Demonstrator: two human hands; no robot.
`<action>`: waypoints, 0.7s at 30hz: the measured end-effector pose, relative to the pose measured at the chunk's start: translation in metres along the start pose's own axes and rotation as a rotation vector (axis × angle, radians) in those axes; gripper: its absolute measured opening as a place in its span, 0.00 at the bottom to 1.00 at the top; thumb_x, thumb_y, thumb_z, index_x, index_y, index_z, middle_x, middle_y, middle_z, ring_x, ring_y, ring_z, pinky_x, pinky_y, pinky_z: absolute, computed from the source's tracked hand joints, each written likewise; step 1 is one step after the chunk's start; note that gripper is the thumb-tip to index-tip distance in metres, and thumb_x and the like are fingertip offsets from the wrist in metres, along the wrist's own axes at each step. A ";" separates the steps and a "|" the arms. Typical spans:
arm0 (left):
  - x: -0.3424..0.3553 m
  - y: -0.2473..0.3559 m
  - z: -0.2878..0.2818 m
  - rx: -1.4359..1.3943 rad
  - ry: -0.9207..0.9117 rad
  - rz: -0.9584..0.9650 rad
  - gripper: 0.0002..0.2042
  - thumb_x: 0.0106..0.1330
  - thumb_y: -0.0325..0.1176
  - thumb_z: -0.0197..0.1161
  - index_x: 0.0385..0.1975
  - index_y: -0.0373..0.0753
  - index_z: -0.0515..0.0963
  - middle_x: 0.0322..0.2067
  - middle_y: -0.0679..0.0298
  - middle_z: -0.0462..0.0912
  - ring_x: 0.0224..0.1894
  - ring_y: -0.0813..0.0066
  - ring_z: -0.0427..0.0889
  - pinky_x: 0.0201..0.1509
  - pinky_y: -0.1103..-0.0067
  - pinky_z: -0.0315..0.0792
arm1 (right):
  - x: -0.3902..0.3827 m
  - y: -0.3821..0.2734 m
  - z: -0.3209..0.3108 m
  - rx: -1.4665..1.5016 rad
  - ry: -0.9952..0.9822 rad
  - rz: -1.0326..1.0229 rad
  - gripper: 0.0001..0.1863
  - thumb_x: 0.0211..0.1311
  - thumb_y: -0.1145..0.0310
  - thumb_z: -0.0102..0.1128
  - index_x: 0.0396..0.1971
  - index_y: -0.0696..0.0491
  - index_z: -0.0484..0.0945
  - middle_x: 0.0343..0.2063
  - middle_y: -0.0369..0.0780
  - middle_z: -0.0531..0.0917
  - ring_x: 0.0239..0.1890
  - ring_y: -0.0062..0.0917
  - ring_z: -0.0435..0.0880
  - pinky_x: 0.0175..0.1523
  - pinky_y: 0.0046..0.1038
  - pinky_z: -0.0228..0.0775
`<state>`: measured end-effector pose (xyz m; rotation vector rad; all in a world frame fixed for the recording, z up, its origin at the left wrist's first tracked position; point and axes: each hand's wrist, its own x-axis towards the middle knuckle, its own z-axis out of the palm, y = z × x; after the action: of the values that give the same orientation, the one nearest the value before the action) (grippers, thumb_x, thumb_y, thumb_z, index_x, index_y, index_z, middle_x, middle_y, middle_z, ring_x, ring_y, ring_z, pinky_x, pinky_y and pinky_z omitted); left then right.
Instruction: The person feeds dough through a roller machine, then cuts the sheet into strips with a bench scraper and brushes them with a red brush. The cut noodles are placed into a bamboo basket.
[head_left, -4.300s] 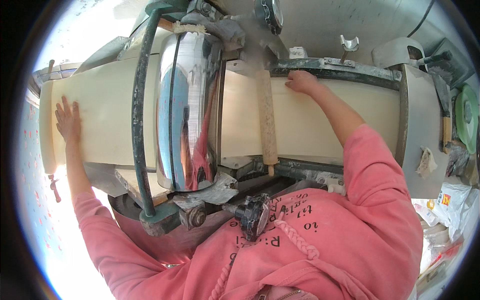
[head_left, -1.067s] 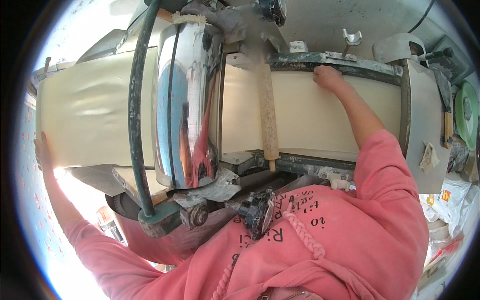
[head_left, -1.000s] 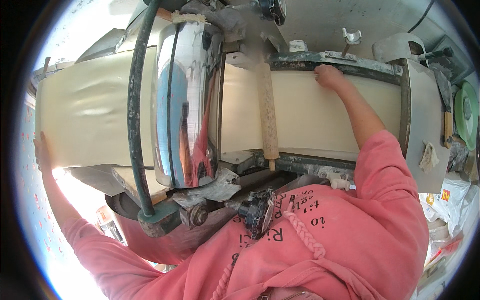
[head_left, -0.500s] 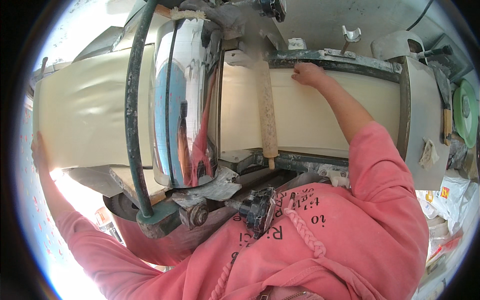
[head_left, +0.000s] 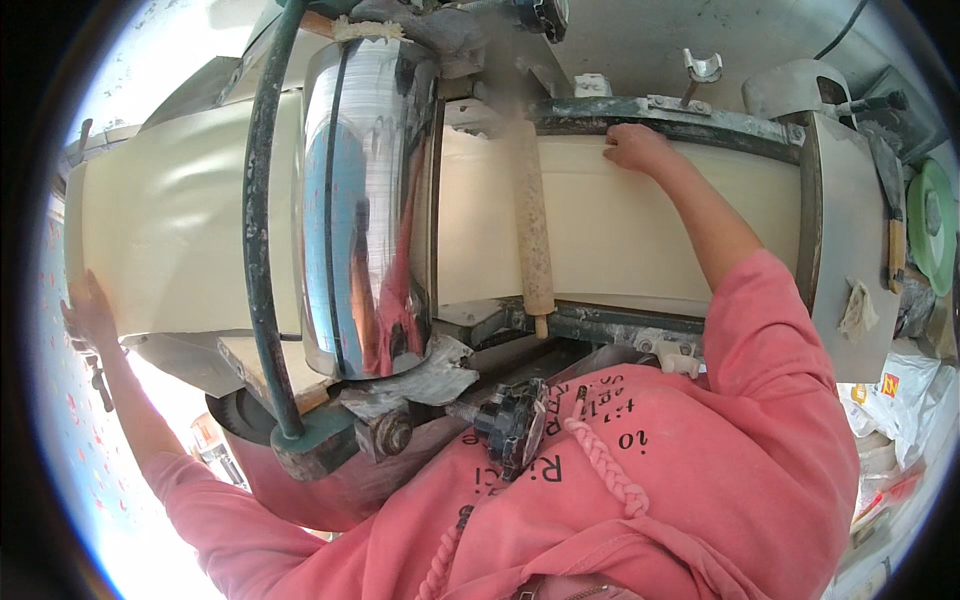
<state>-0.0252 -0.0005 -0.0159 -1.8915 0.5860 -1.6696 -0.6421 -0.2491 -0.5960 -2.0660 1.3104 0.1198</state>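
A wide, smooth, pale dough sheet [head_left: 190,215] lies across the machine, on both sides of a shiny metal roller [head_left: 375,200]. My left hand [head_left: 95,312] is at the near left corner of the sheet, its fingers stretched apart and touching the edge. My right hand [head_left: 640,150] rests at the far edge of the sheet, right of the roller. Its fingers are curled together against the dough and the rail; whether they pinch anything is hidden. Between the roller and this hand, a wooden rolling pin [head_left: 535,230] lies across the dough.
A dark green bar [head_left: 262,200] arches in front of the roller. A black knob [head_left: 512,428] juts out close to my body. A metal plate [head_left: 850,240] closes off the right end, with a wooden-handled scraper [head_left: 893,250] and a green basin [head_left: 932,225] beyond it.
My right hand has slid slightly to the right along the far edge. My left hand has shifted a little, with its fingers more spread at the sheet's corner.
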 end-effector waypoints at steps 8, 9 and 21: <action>-0.021 0.018 -0.007 -0.151 -0.056 -0.060 0.42 0.57 0.70 0.36 0.63 0.43 0.54 0.59 0.49 0.56 0.64 0.49 0.50 0.63 0.52 0.46 | 0.009 -0.036 0.008 0.012 0.025 -0.081 0.16 0.55 0.55 0.55 0.39 0.48 0.77 0.42 0.40 0.79 0.48 0.37 0.76 0.48 0.44 0.67; -0.016 0.015 -0.005 -0.171 -0.042 -0.053 0.42 0.57 0.71 0.35 0.63 0.43 0.53 0.60 0.49 0.56 0.64 0.49 0.50 0.63 0.53 0.46 | 0.010 -0.037 0.009 0.005 0.026 -0.079 0.16 0.55 0.55 0.55 0.39 0.48 0.77 0.42 0.40 0.79 0.48 0.37 0.76 0.48 0.43 0.67; 0.023 -0.020 -0.007 -0.445 -0.352 -0.091 0.40 0.57 0.70 0.33 0.64 0.48 0.54 0.59 0.56 0.64 0.61 0.54 0.61 0.64 0.60 0.51 | 0.007 0.001 0.005 -0.018 0.019 -0.002 0.13 0.55 0.58 0.55 0.36 0.49 0.78 0.39 0.39 0.80 0.46 0.35 0.77 0.47 0.38 0.70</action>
<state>-0.0294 -0.0008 0.0148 -2.4910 0.7792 -1.2808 -0.6376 -0.2515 -0.6034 -2.0882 1.3229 0.1119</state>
